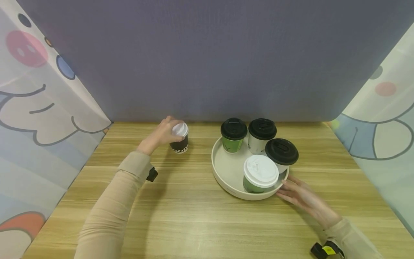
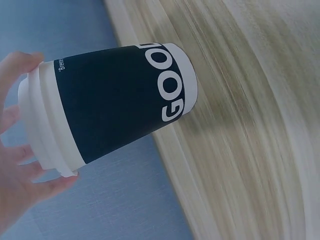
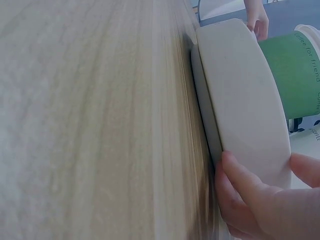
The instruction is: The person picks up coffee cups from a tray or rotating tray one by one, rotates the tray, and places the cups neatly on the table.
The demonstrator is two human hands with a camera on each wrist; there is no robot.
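My left hand (image 1: 164, 133) grips a dark paper coffee cup (image 1: 179, 144) by its white lid (image 2: 45, 122), thumb and fingers spread around the lid's edge. White block letters run round the cup's lower part (image 2: 115, 95). Whether its base touches the table I cannot tell. At the near right side of a round cream tray (image 1: 223, 176), my right hand (image 1: 302, 198) pinches the wall, with fingers (image 3: 245, 180) against the outside and the thumb over the rim. On the tray stand a green cup with a white lid (image 1: 260, 172) and several black-lidded cups, one a green cup (image 1: 233, 135).
The wooden table (image 1: 181, 216) meets a grey-blue partition (image 1: 207, 64) along its back edge. Cartoon-printed curtains (image 1: 35, 108) hang at both sides. Two more black-lidded cups, a pale cup (image 1: 261, 135) and a white cup (image 1: 281, 154), stand at the tray's right.
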